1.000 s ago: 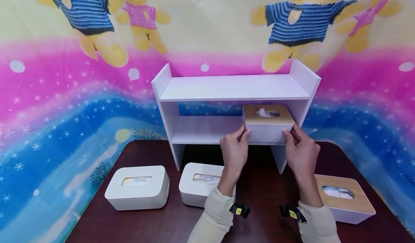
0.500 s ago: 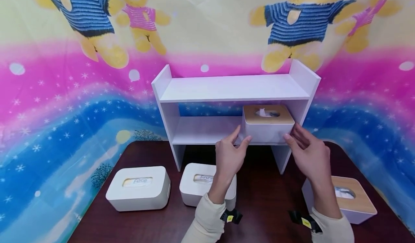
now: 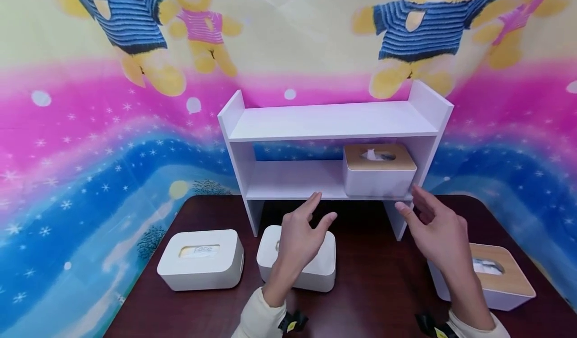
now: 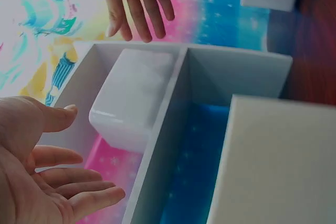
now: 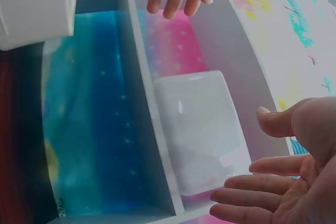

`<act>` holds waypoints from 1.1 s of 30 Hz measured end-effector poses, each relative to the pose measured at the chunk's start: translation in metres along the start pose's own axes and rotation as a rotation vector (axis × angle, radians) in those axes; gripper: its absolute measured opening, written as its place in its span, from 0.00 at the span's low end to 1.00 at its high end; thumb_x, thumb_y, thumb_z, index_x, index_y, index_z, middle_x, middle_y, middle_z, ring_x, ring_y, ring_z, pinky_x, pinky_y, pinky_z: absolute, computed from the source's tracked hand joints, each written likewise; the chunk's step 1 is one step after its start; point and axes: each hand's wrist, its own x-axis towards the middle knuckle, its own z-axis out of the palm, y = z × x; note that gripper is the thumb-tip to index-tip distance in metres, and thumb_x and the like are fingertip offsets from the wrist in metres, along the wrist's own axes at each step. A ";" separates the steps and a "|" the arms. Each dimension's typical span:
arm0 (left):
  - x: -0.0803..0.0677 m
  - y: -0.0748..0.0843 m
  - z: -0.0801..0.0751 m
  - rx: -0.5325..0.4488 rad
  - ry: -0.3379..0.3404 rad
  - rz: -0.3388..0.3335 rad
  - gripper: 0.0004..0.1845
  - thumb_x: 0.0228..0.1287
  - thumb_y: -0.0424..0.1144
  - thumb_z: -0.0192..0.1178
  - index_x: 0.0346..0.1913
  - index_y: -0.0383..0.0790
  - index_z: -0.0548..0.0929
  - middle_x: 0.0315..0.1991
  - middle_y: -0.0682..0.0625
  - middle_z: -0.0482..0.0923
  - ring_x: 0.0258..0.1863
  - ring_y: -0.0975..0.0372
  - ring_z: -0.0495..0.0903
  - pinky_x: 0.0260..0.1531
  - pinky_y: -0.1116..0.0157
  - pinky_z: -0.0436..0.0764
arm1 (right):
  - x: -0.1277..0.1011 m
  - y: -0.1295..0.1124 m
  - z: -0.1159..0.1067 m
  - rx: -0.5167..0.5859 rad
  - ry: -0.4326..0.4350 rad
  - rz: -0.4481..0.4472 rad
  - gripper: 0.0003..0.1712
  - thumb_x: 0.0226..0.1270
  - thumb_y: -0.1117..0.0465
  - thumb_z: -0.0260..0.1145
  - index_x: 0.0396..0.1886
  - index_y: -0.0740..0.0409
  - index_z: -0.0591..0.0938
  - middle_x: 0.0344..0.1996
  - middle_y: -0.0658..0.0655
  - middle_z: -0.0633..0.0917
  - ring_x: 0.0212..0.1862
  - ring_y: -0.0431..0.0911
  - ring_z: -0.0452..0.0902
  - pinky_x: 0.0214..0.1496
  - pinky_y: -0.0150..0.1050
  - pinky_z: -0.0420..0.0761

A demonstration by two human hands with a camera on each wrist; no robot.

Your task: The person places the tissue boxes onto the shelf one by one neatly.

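Note:
A white tissue box with a wood-look lid (image 3: 380, 170) sits at the right end of the white rack's (image 3: 293, 190) lower shelf, a tissue tip poking from its oval slot. My left hand (image 3: 301, 240), fingers extended and holding nothing, hovers over a white tissue box (image 3: 317, 273) on the table and hides part of its top. Just below and right of the shelved box is my right hand (image 3: 437, 230), thumb and fingers spread, also holding nothing. The right wrist view shows the shelved box's white side (image 5: 205, 135) apart from the right hand's thumb.
Another white tissue box (image 3: 203, 260) marked "Face" rests on the dark table (image 3: 365, 298) at left. A second wood-lidded tissue box (image 3: 505, 278) stands at right, partly behind the right forearm. The rack's top shelf (image 3: 333, 120) runs above, before a printed cloth backdrop (image 3: 293, 42).
Both hands have let go of the wood-lidded tissue box, which stays on the shelf. The left hand has drawn down and left, the right hand down and right.

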 end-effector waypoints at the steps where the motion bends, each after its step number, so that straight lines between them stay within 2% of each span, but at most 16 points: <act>1: -0.002 -0.002 -0.002 0.013 -0.004 0.004 0.32 0.75 0.51 0.69 0.74 0.37 0.79 0.73 0.41 0.79 0.71 0.53 0.81 0.62 0.52 0.87 | -0.001 0.001 0.001 -0.003 -0.008 -0.010 0.44 0.79 0.39 0.66 0.84 0.54 0.67 0.73 0.71 0.78 0.70 0.69 0.79 0.62 0.61 0.80; 6: -0.014 -0.018 -0.016 0.068 -0.021 0.001 0.33 0.75 0.52 0.69 0.75 0.37 0.78 0.74 0.41 0.78 0.75 0.51 0.76 0.68 0.49 0.82 | -0.011 0.006 0.012 -0.020 -0.062 -0.075 0.44 0.79 0.40 0.66 0.84 0.57 0.68 0.72 0.72 0.78 0.69 0.70 0.79 0.62 0.64 0.81; 7: -0.016 -0.022 -0.018 0.086 -0.022 -0.006 0.33 0.75 0.52 0.69 0.75 0.38 0.78 0.74 0.41 0.77 0.75 0.51 0.76 0.68 0.49 0.82 | -0.013 0.006 0.015 -0.030 -0.068 -0.085 0.43 0.79 0.39 0.66 0.83 0.58 0.69 0.70 0.73 0.80 0.67 0.70 0.81 0.60 0.66 0.83; 8: -0.018 -0.025 -0.021 0.101 -0.023 -0.008 0.33 0.74 0.52 0.69 0.75 0.38 0.78 0.75 0.41 0.77 0.75 0.50 0.76 0.68 0.48 0.82 | -0.015 0.007 0.018 -0.040 -0.075 -0.091 0.43 0.79 0.39 0.66 0.82 0.58 0.70 0.68 0.73 0.82 0.61 0.69 0.86 0.56 0.63 0.87; 10: -0.022 -0.032 -0.027 0.135 -0.027 -0.019 0.34 0.74 0.52 0.70 0.76 0.39 0.77 0.75 0.42 0.77 0.75 0.50 0.76 0.68 0.48 0.82 | -0.018 0.007 0.024 -0.062 -0.089 -0.097 0.43 0.78 0.39 0.68 0.81 0.58 0.72 0.54 0.72 0.89 0.45 0.64 0.88 0.43 0.53 0.90; 12: -0.025 -0.038 -0.032 0.165 -0.033 -0.034 0.34 0.74 0.51 0.70 0.76 0.40 0.77 0.75 0.42 0.76 0.74 0.48 0.77 0.67 0.48 0.82 | -0.022 0.008 0.030 -0.085 -0.099 -0.102 0.42 0.77 0.38 0.69 0.80 0.56 0.73 0.41 0.67 0.90 0.37 0.57 0.84 0.35 0.46 0.83; 14: -0.028 -0.044 -0.038 0.181 -0.045 -0.054 0.35 0.73 0.50 0.71 0.77 0.40 0.76 0.76 0.42 0.75 0.74 0.47 0.77 0.67 0.47 0.82 | -0.026 0.009 0.034 -0.098 -0.120 -0.105 0.42 0.76 0.38 0.69 0.80 0.56 0.73 0.41 0.67 0.90 0.37 0.57 0.83 0.36 0.47 0.82; 15: -0.030 -0.047 -0.040 0.191 -0.051 -0.062 0.35 0.73 0.50 0.71 0.77 0.40 0.76 0.76 0.42 0.75 0.73 0.47 0.78 0.67 0.46 0.82 | -0.028 0.009 0.036 -0.099 -0.136 -0.105 0.43 0.76 0.38 0.69 0.81 0.56 0.73 0.43 0.68 0.90 0.41 0.60 0.86 0.41 0.52 0.85; 16: -0.031 -0.050 -0.043 0.197 -0.056 -0.071 0.35 0.73 0.50 0.71 0.77 0.39 0.76 0.76 0.42 0.75 0.73 0.47 0.78 0.67 0.46 0.82 | -0.030 0.009 0.037 -0.098 -0.155 -0.104 0.43 0.77 0.38 0.69 0.81 0.56 0.72 0.49 0.70 0.90 0.47 0.64 0.88 0.46 0.58 0.87; 17: -0.033 -0.052 -0.045 0.206 -0.060 -0.075 0.35 0.73 0.50 0.71 0.77 0.39 0.76 0.76 0.41 0.75 0.73 0.46 0.78 0.67 0.45 0.82 | -0.032 0.009 0.039 -0.099 -0.177 -0.098 0.44 0.77 0.37 0.68 0.82 0.56 0.71 0.50 0.70 0.90 0.47 0.65 0.88 0.48 0.60 0.87; 19: -0.037 -0.058 -0.050 0.220 -0.069 -0.085 0.37 0.72 0.50 0.72 0.77 0.38 0.75 0.77 0.41 0.74 0.74 0.47 0.77 0.67 0.45 0.82 | -0.035 0.009 0.042 -0.093 -0.225 -0.083 0.45 0.77 0.37 0.68 0.83 0.56 0.69 0.47 0.70 0.90 0.42 0.64 0.87 0.50 0.60 0.86; 20: -0.039 -0.061 -0.053 0.232 -0.072 -0.093 0.38 0.71 0.50 0.73 0.78 0.38 0.75 0.78 0.41 0.73 0.74 0.47 0.77 0.68 0.45 0.81 | -0.037 0.010 0.044 -0.092 -0.241 -0.081 0.46 0.77 0.37 0.68 0.83 0.56 0.69 0.39 0.66 0.89 0.40 0.61 0.86 0.49 0.57 0.86; 23: -0.046 -0.067 -0.060 0.261 -0.085 -0.117 0.41 0.69 0.52 0.74 0.79 0.38 0.72 0.79 0.43 0.71 0.76 0.48 0.75 0.70 0.45 0.79 | -0.039 0.012 0.048 -0.081 -0.267 -0.092 0.46 0.76 0.38 0.69 0.84 0.56 0.68 0.43 0.66 0.89 0.44 0.63 0.87 0.52 0.57 0.86; 25: -0.050 -0.071 -0.065 0.271 -0.101 -0.143 0.44 0.68 0.52 0.75 0.81 0.38 0.70 0.81 0.43 0.68 0.78 0.48 0.72 0.73 0.43 0.76 | -0.041 0.014 0.052 -0.069 -0.273 -0.115 0.47 0.76 0.39 0.70 0.84 0.58 0.67 0.64 0.70 0.85 0.62 0.68 0.84 0.61 0.66 0.84; 27: -0.054 -0.074 -0.069 0.274 -0.126 -0.174 0.47 0.68 0.53 0.75 0.83 0.37 0.66 0.83 0.42 0.65 0.80 0.48 0.69 0.75 0.42 0.73 | -0.042 0.015 0.055 -0.054 -0.289 -0.128 0.49 0.75 0.39 0.70 0.84 0.60 0.66 0.78 0.71 0.72 0.73 0.70 0.74 0.66 0.70 0.80; 33: -0.066 -0.083 -0.078 0.276 -0.208 -0.259 0.56 0.68 0.58 0.73 0.86 0.35 0.55 0.86 0.38 0.57 0.84 0.44 0.61 0.78 0.41 0.69 | -0.046 0.018 0.067 -0.033 -0.360 -0.131 0.56 0.73 0.33 0.69 0.85 0.63 0.62 0.80 0.71 0.69 0.77 0.68 0.71 0.70 0.67 0.78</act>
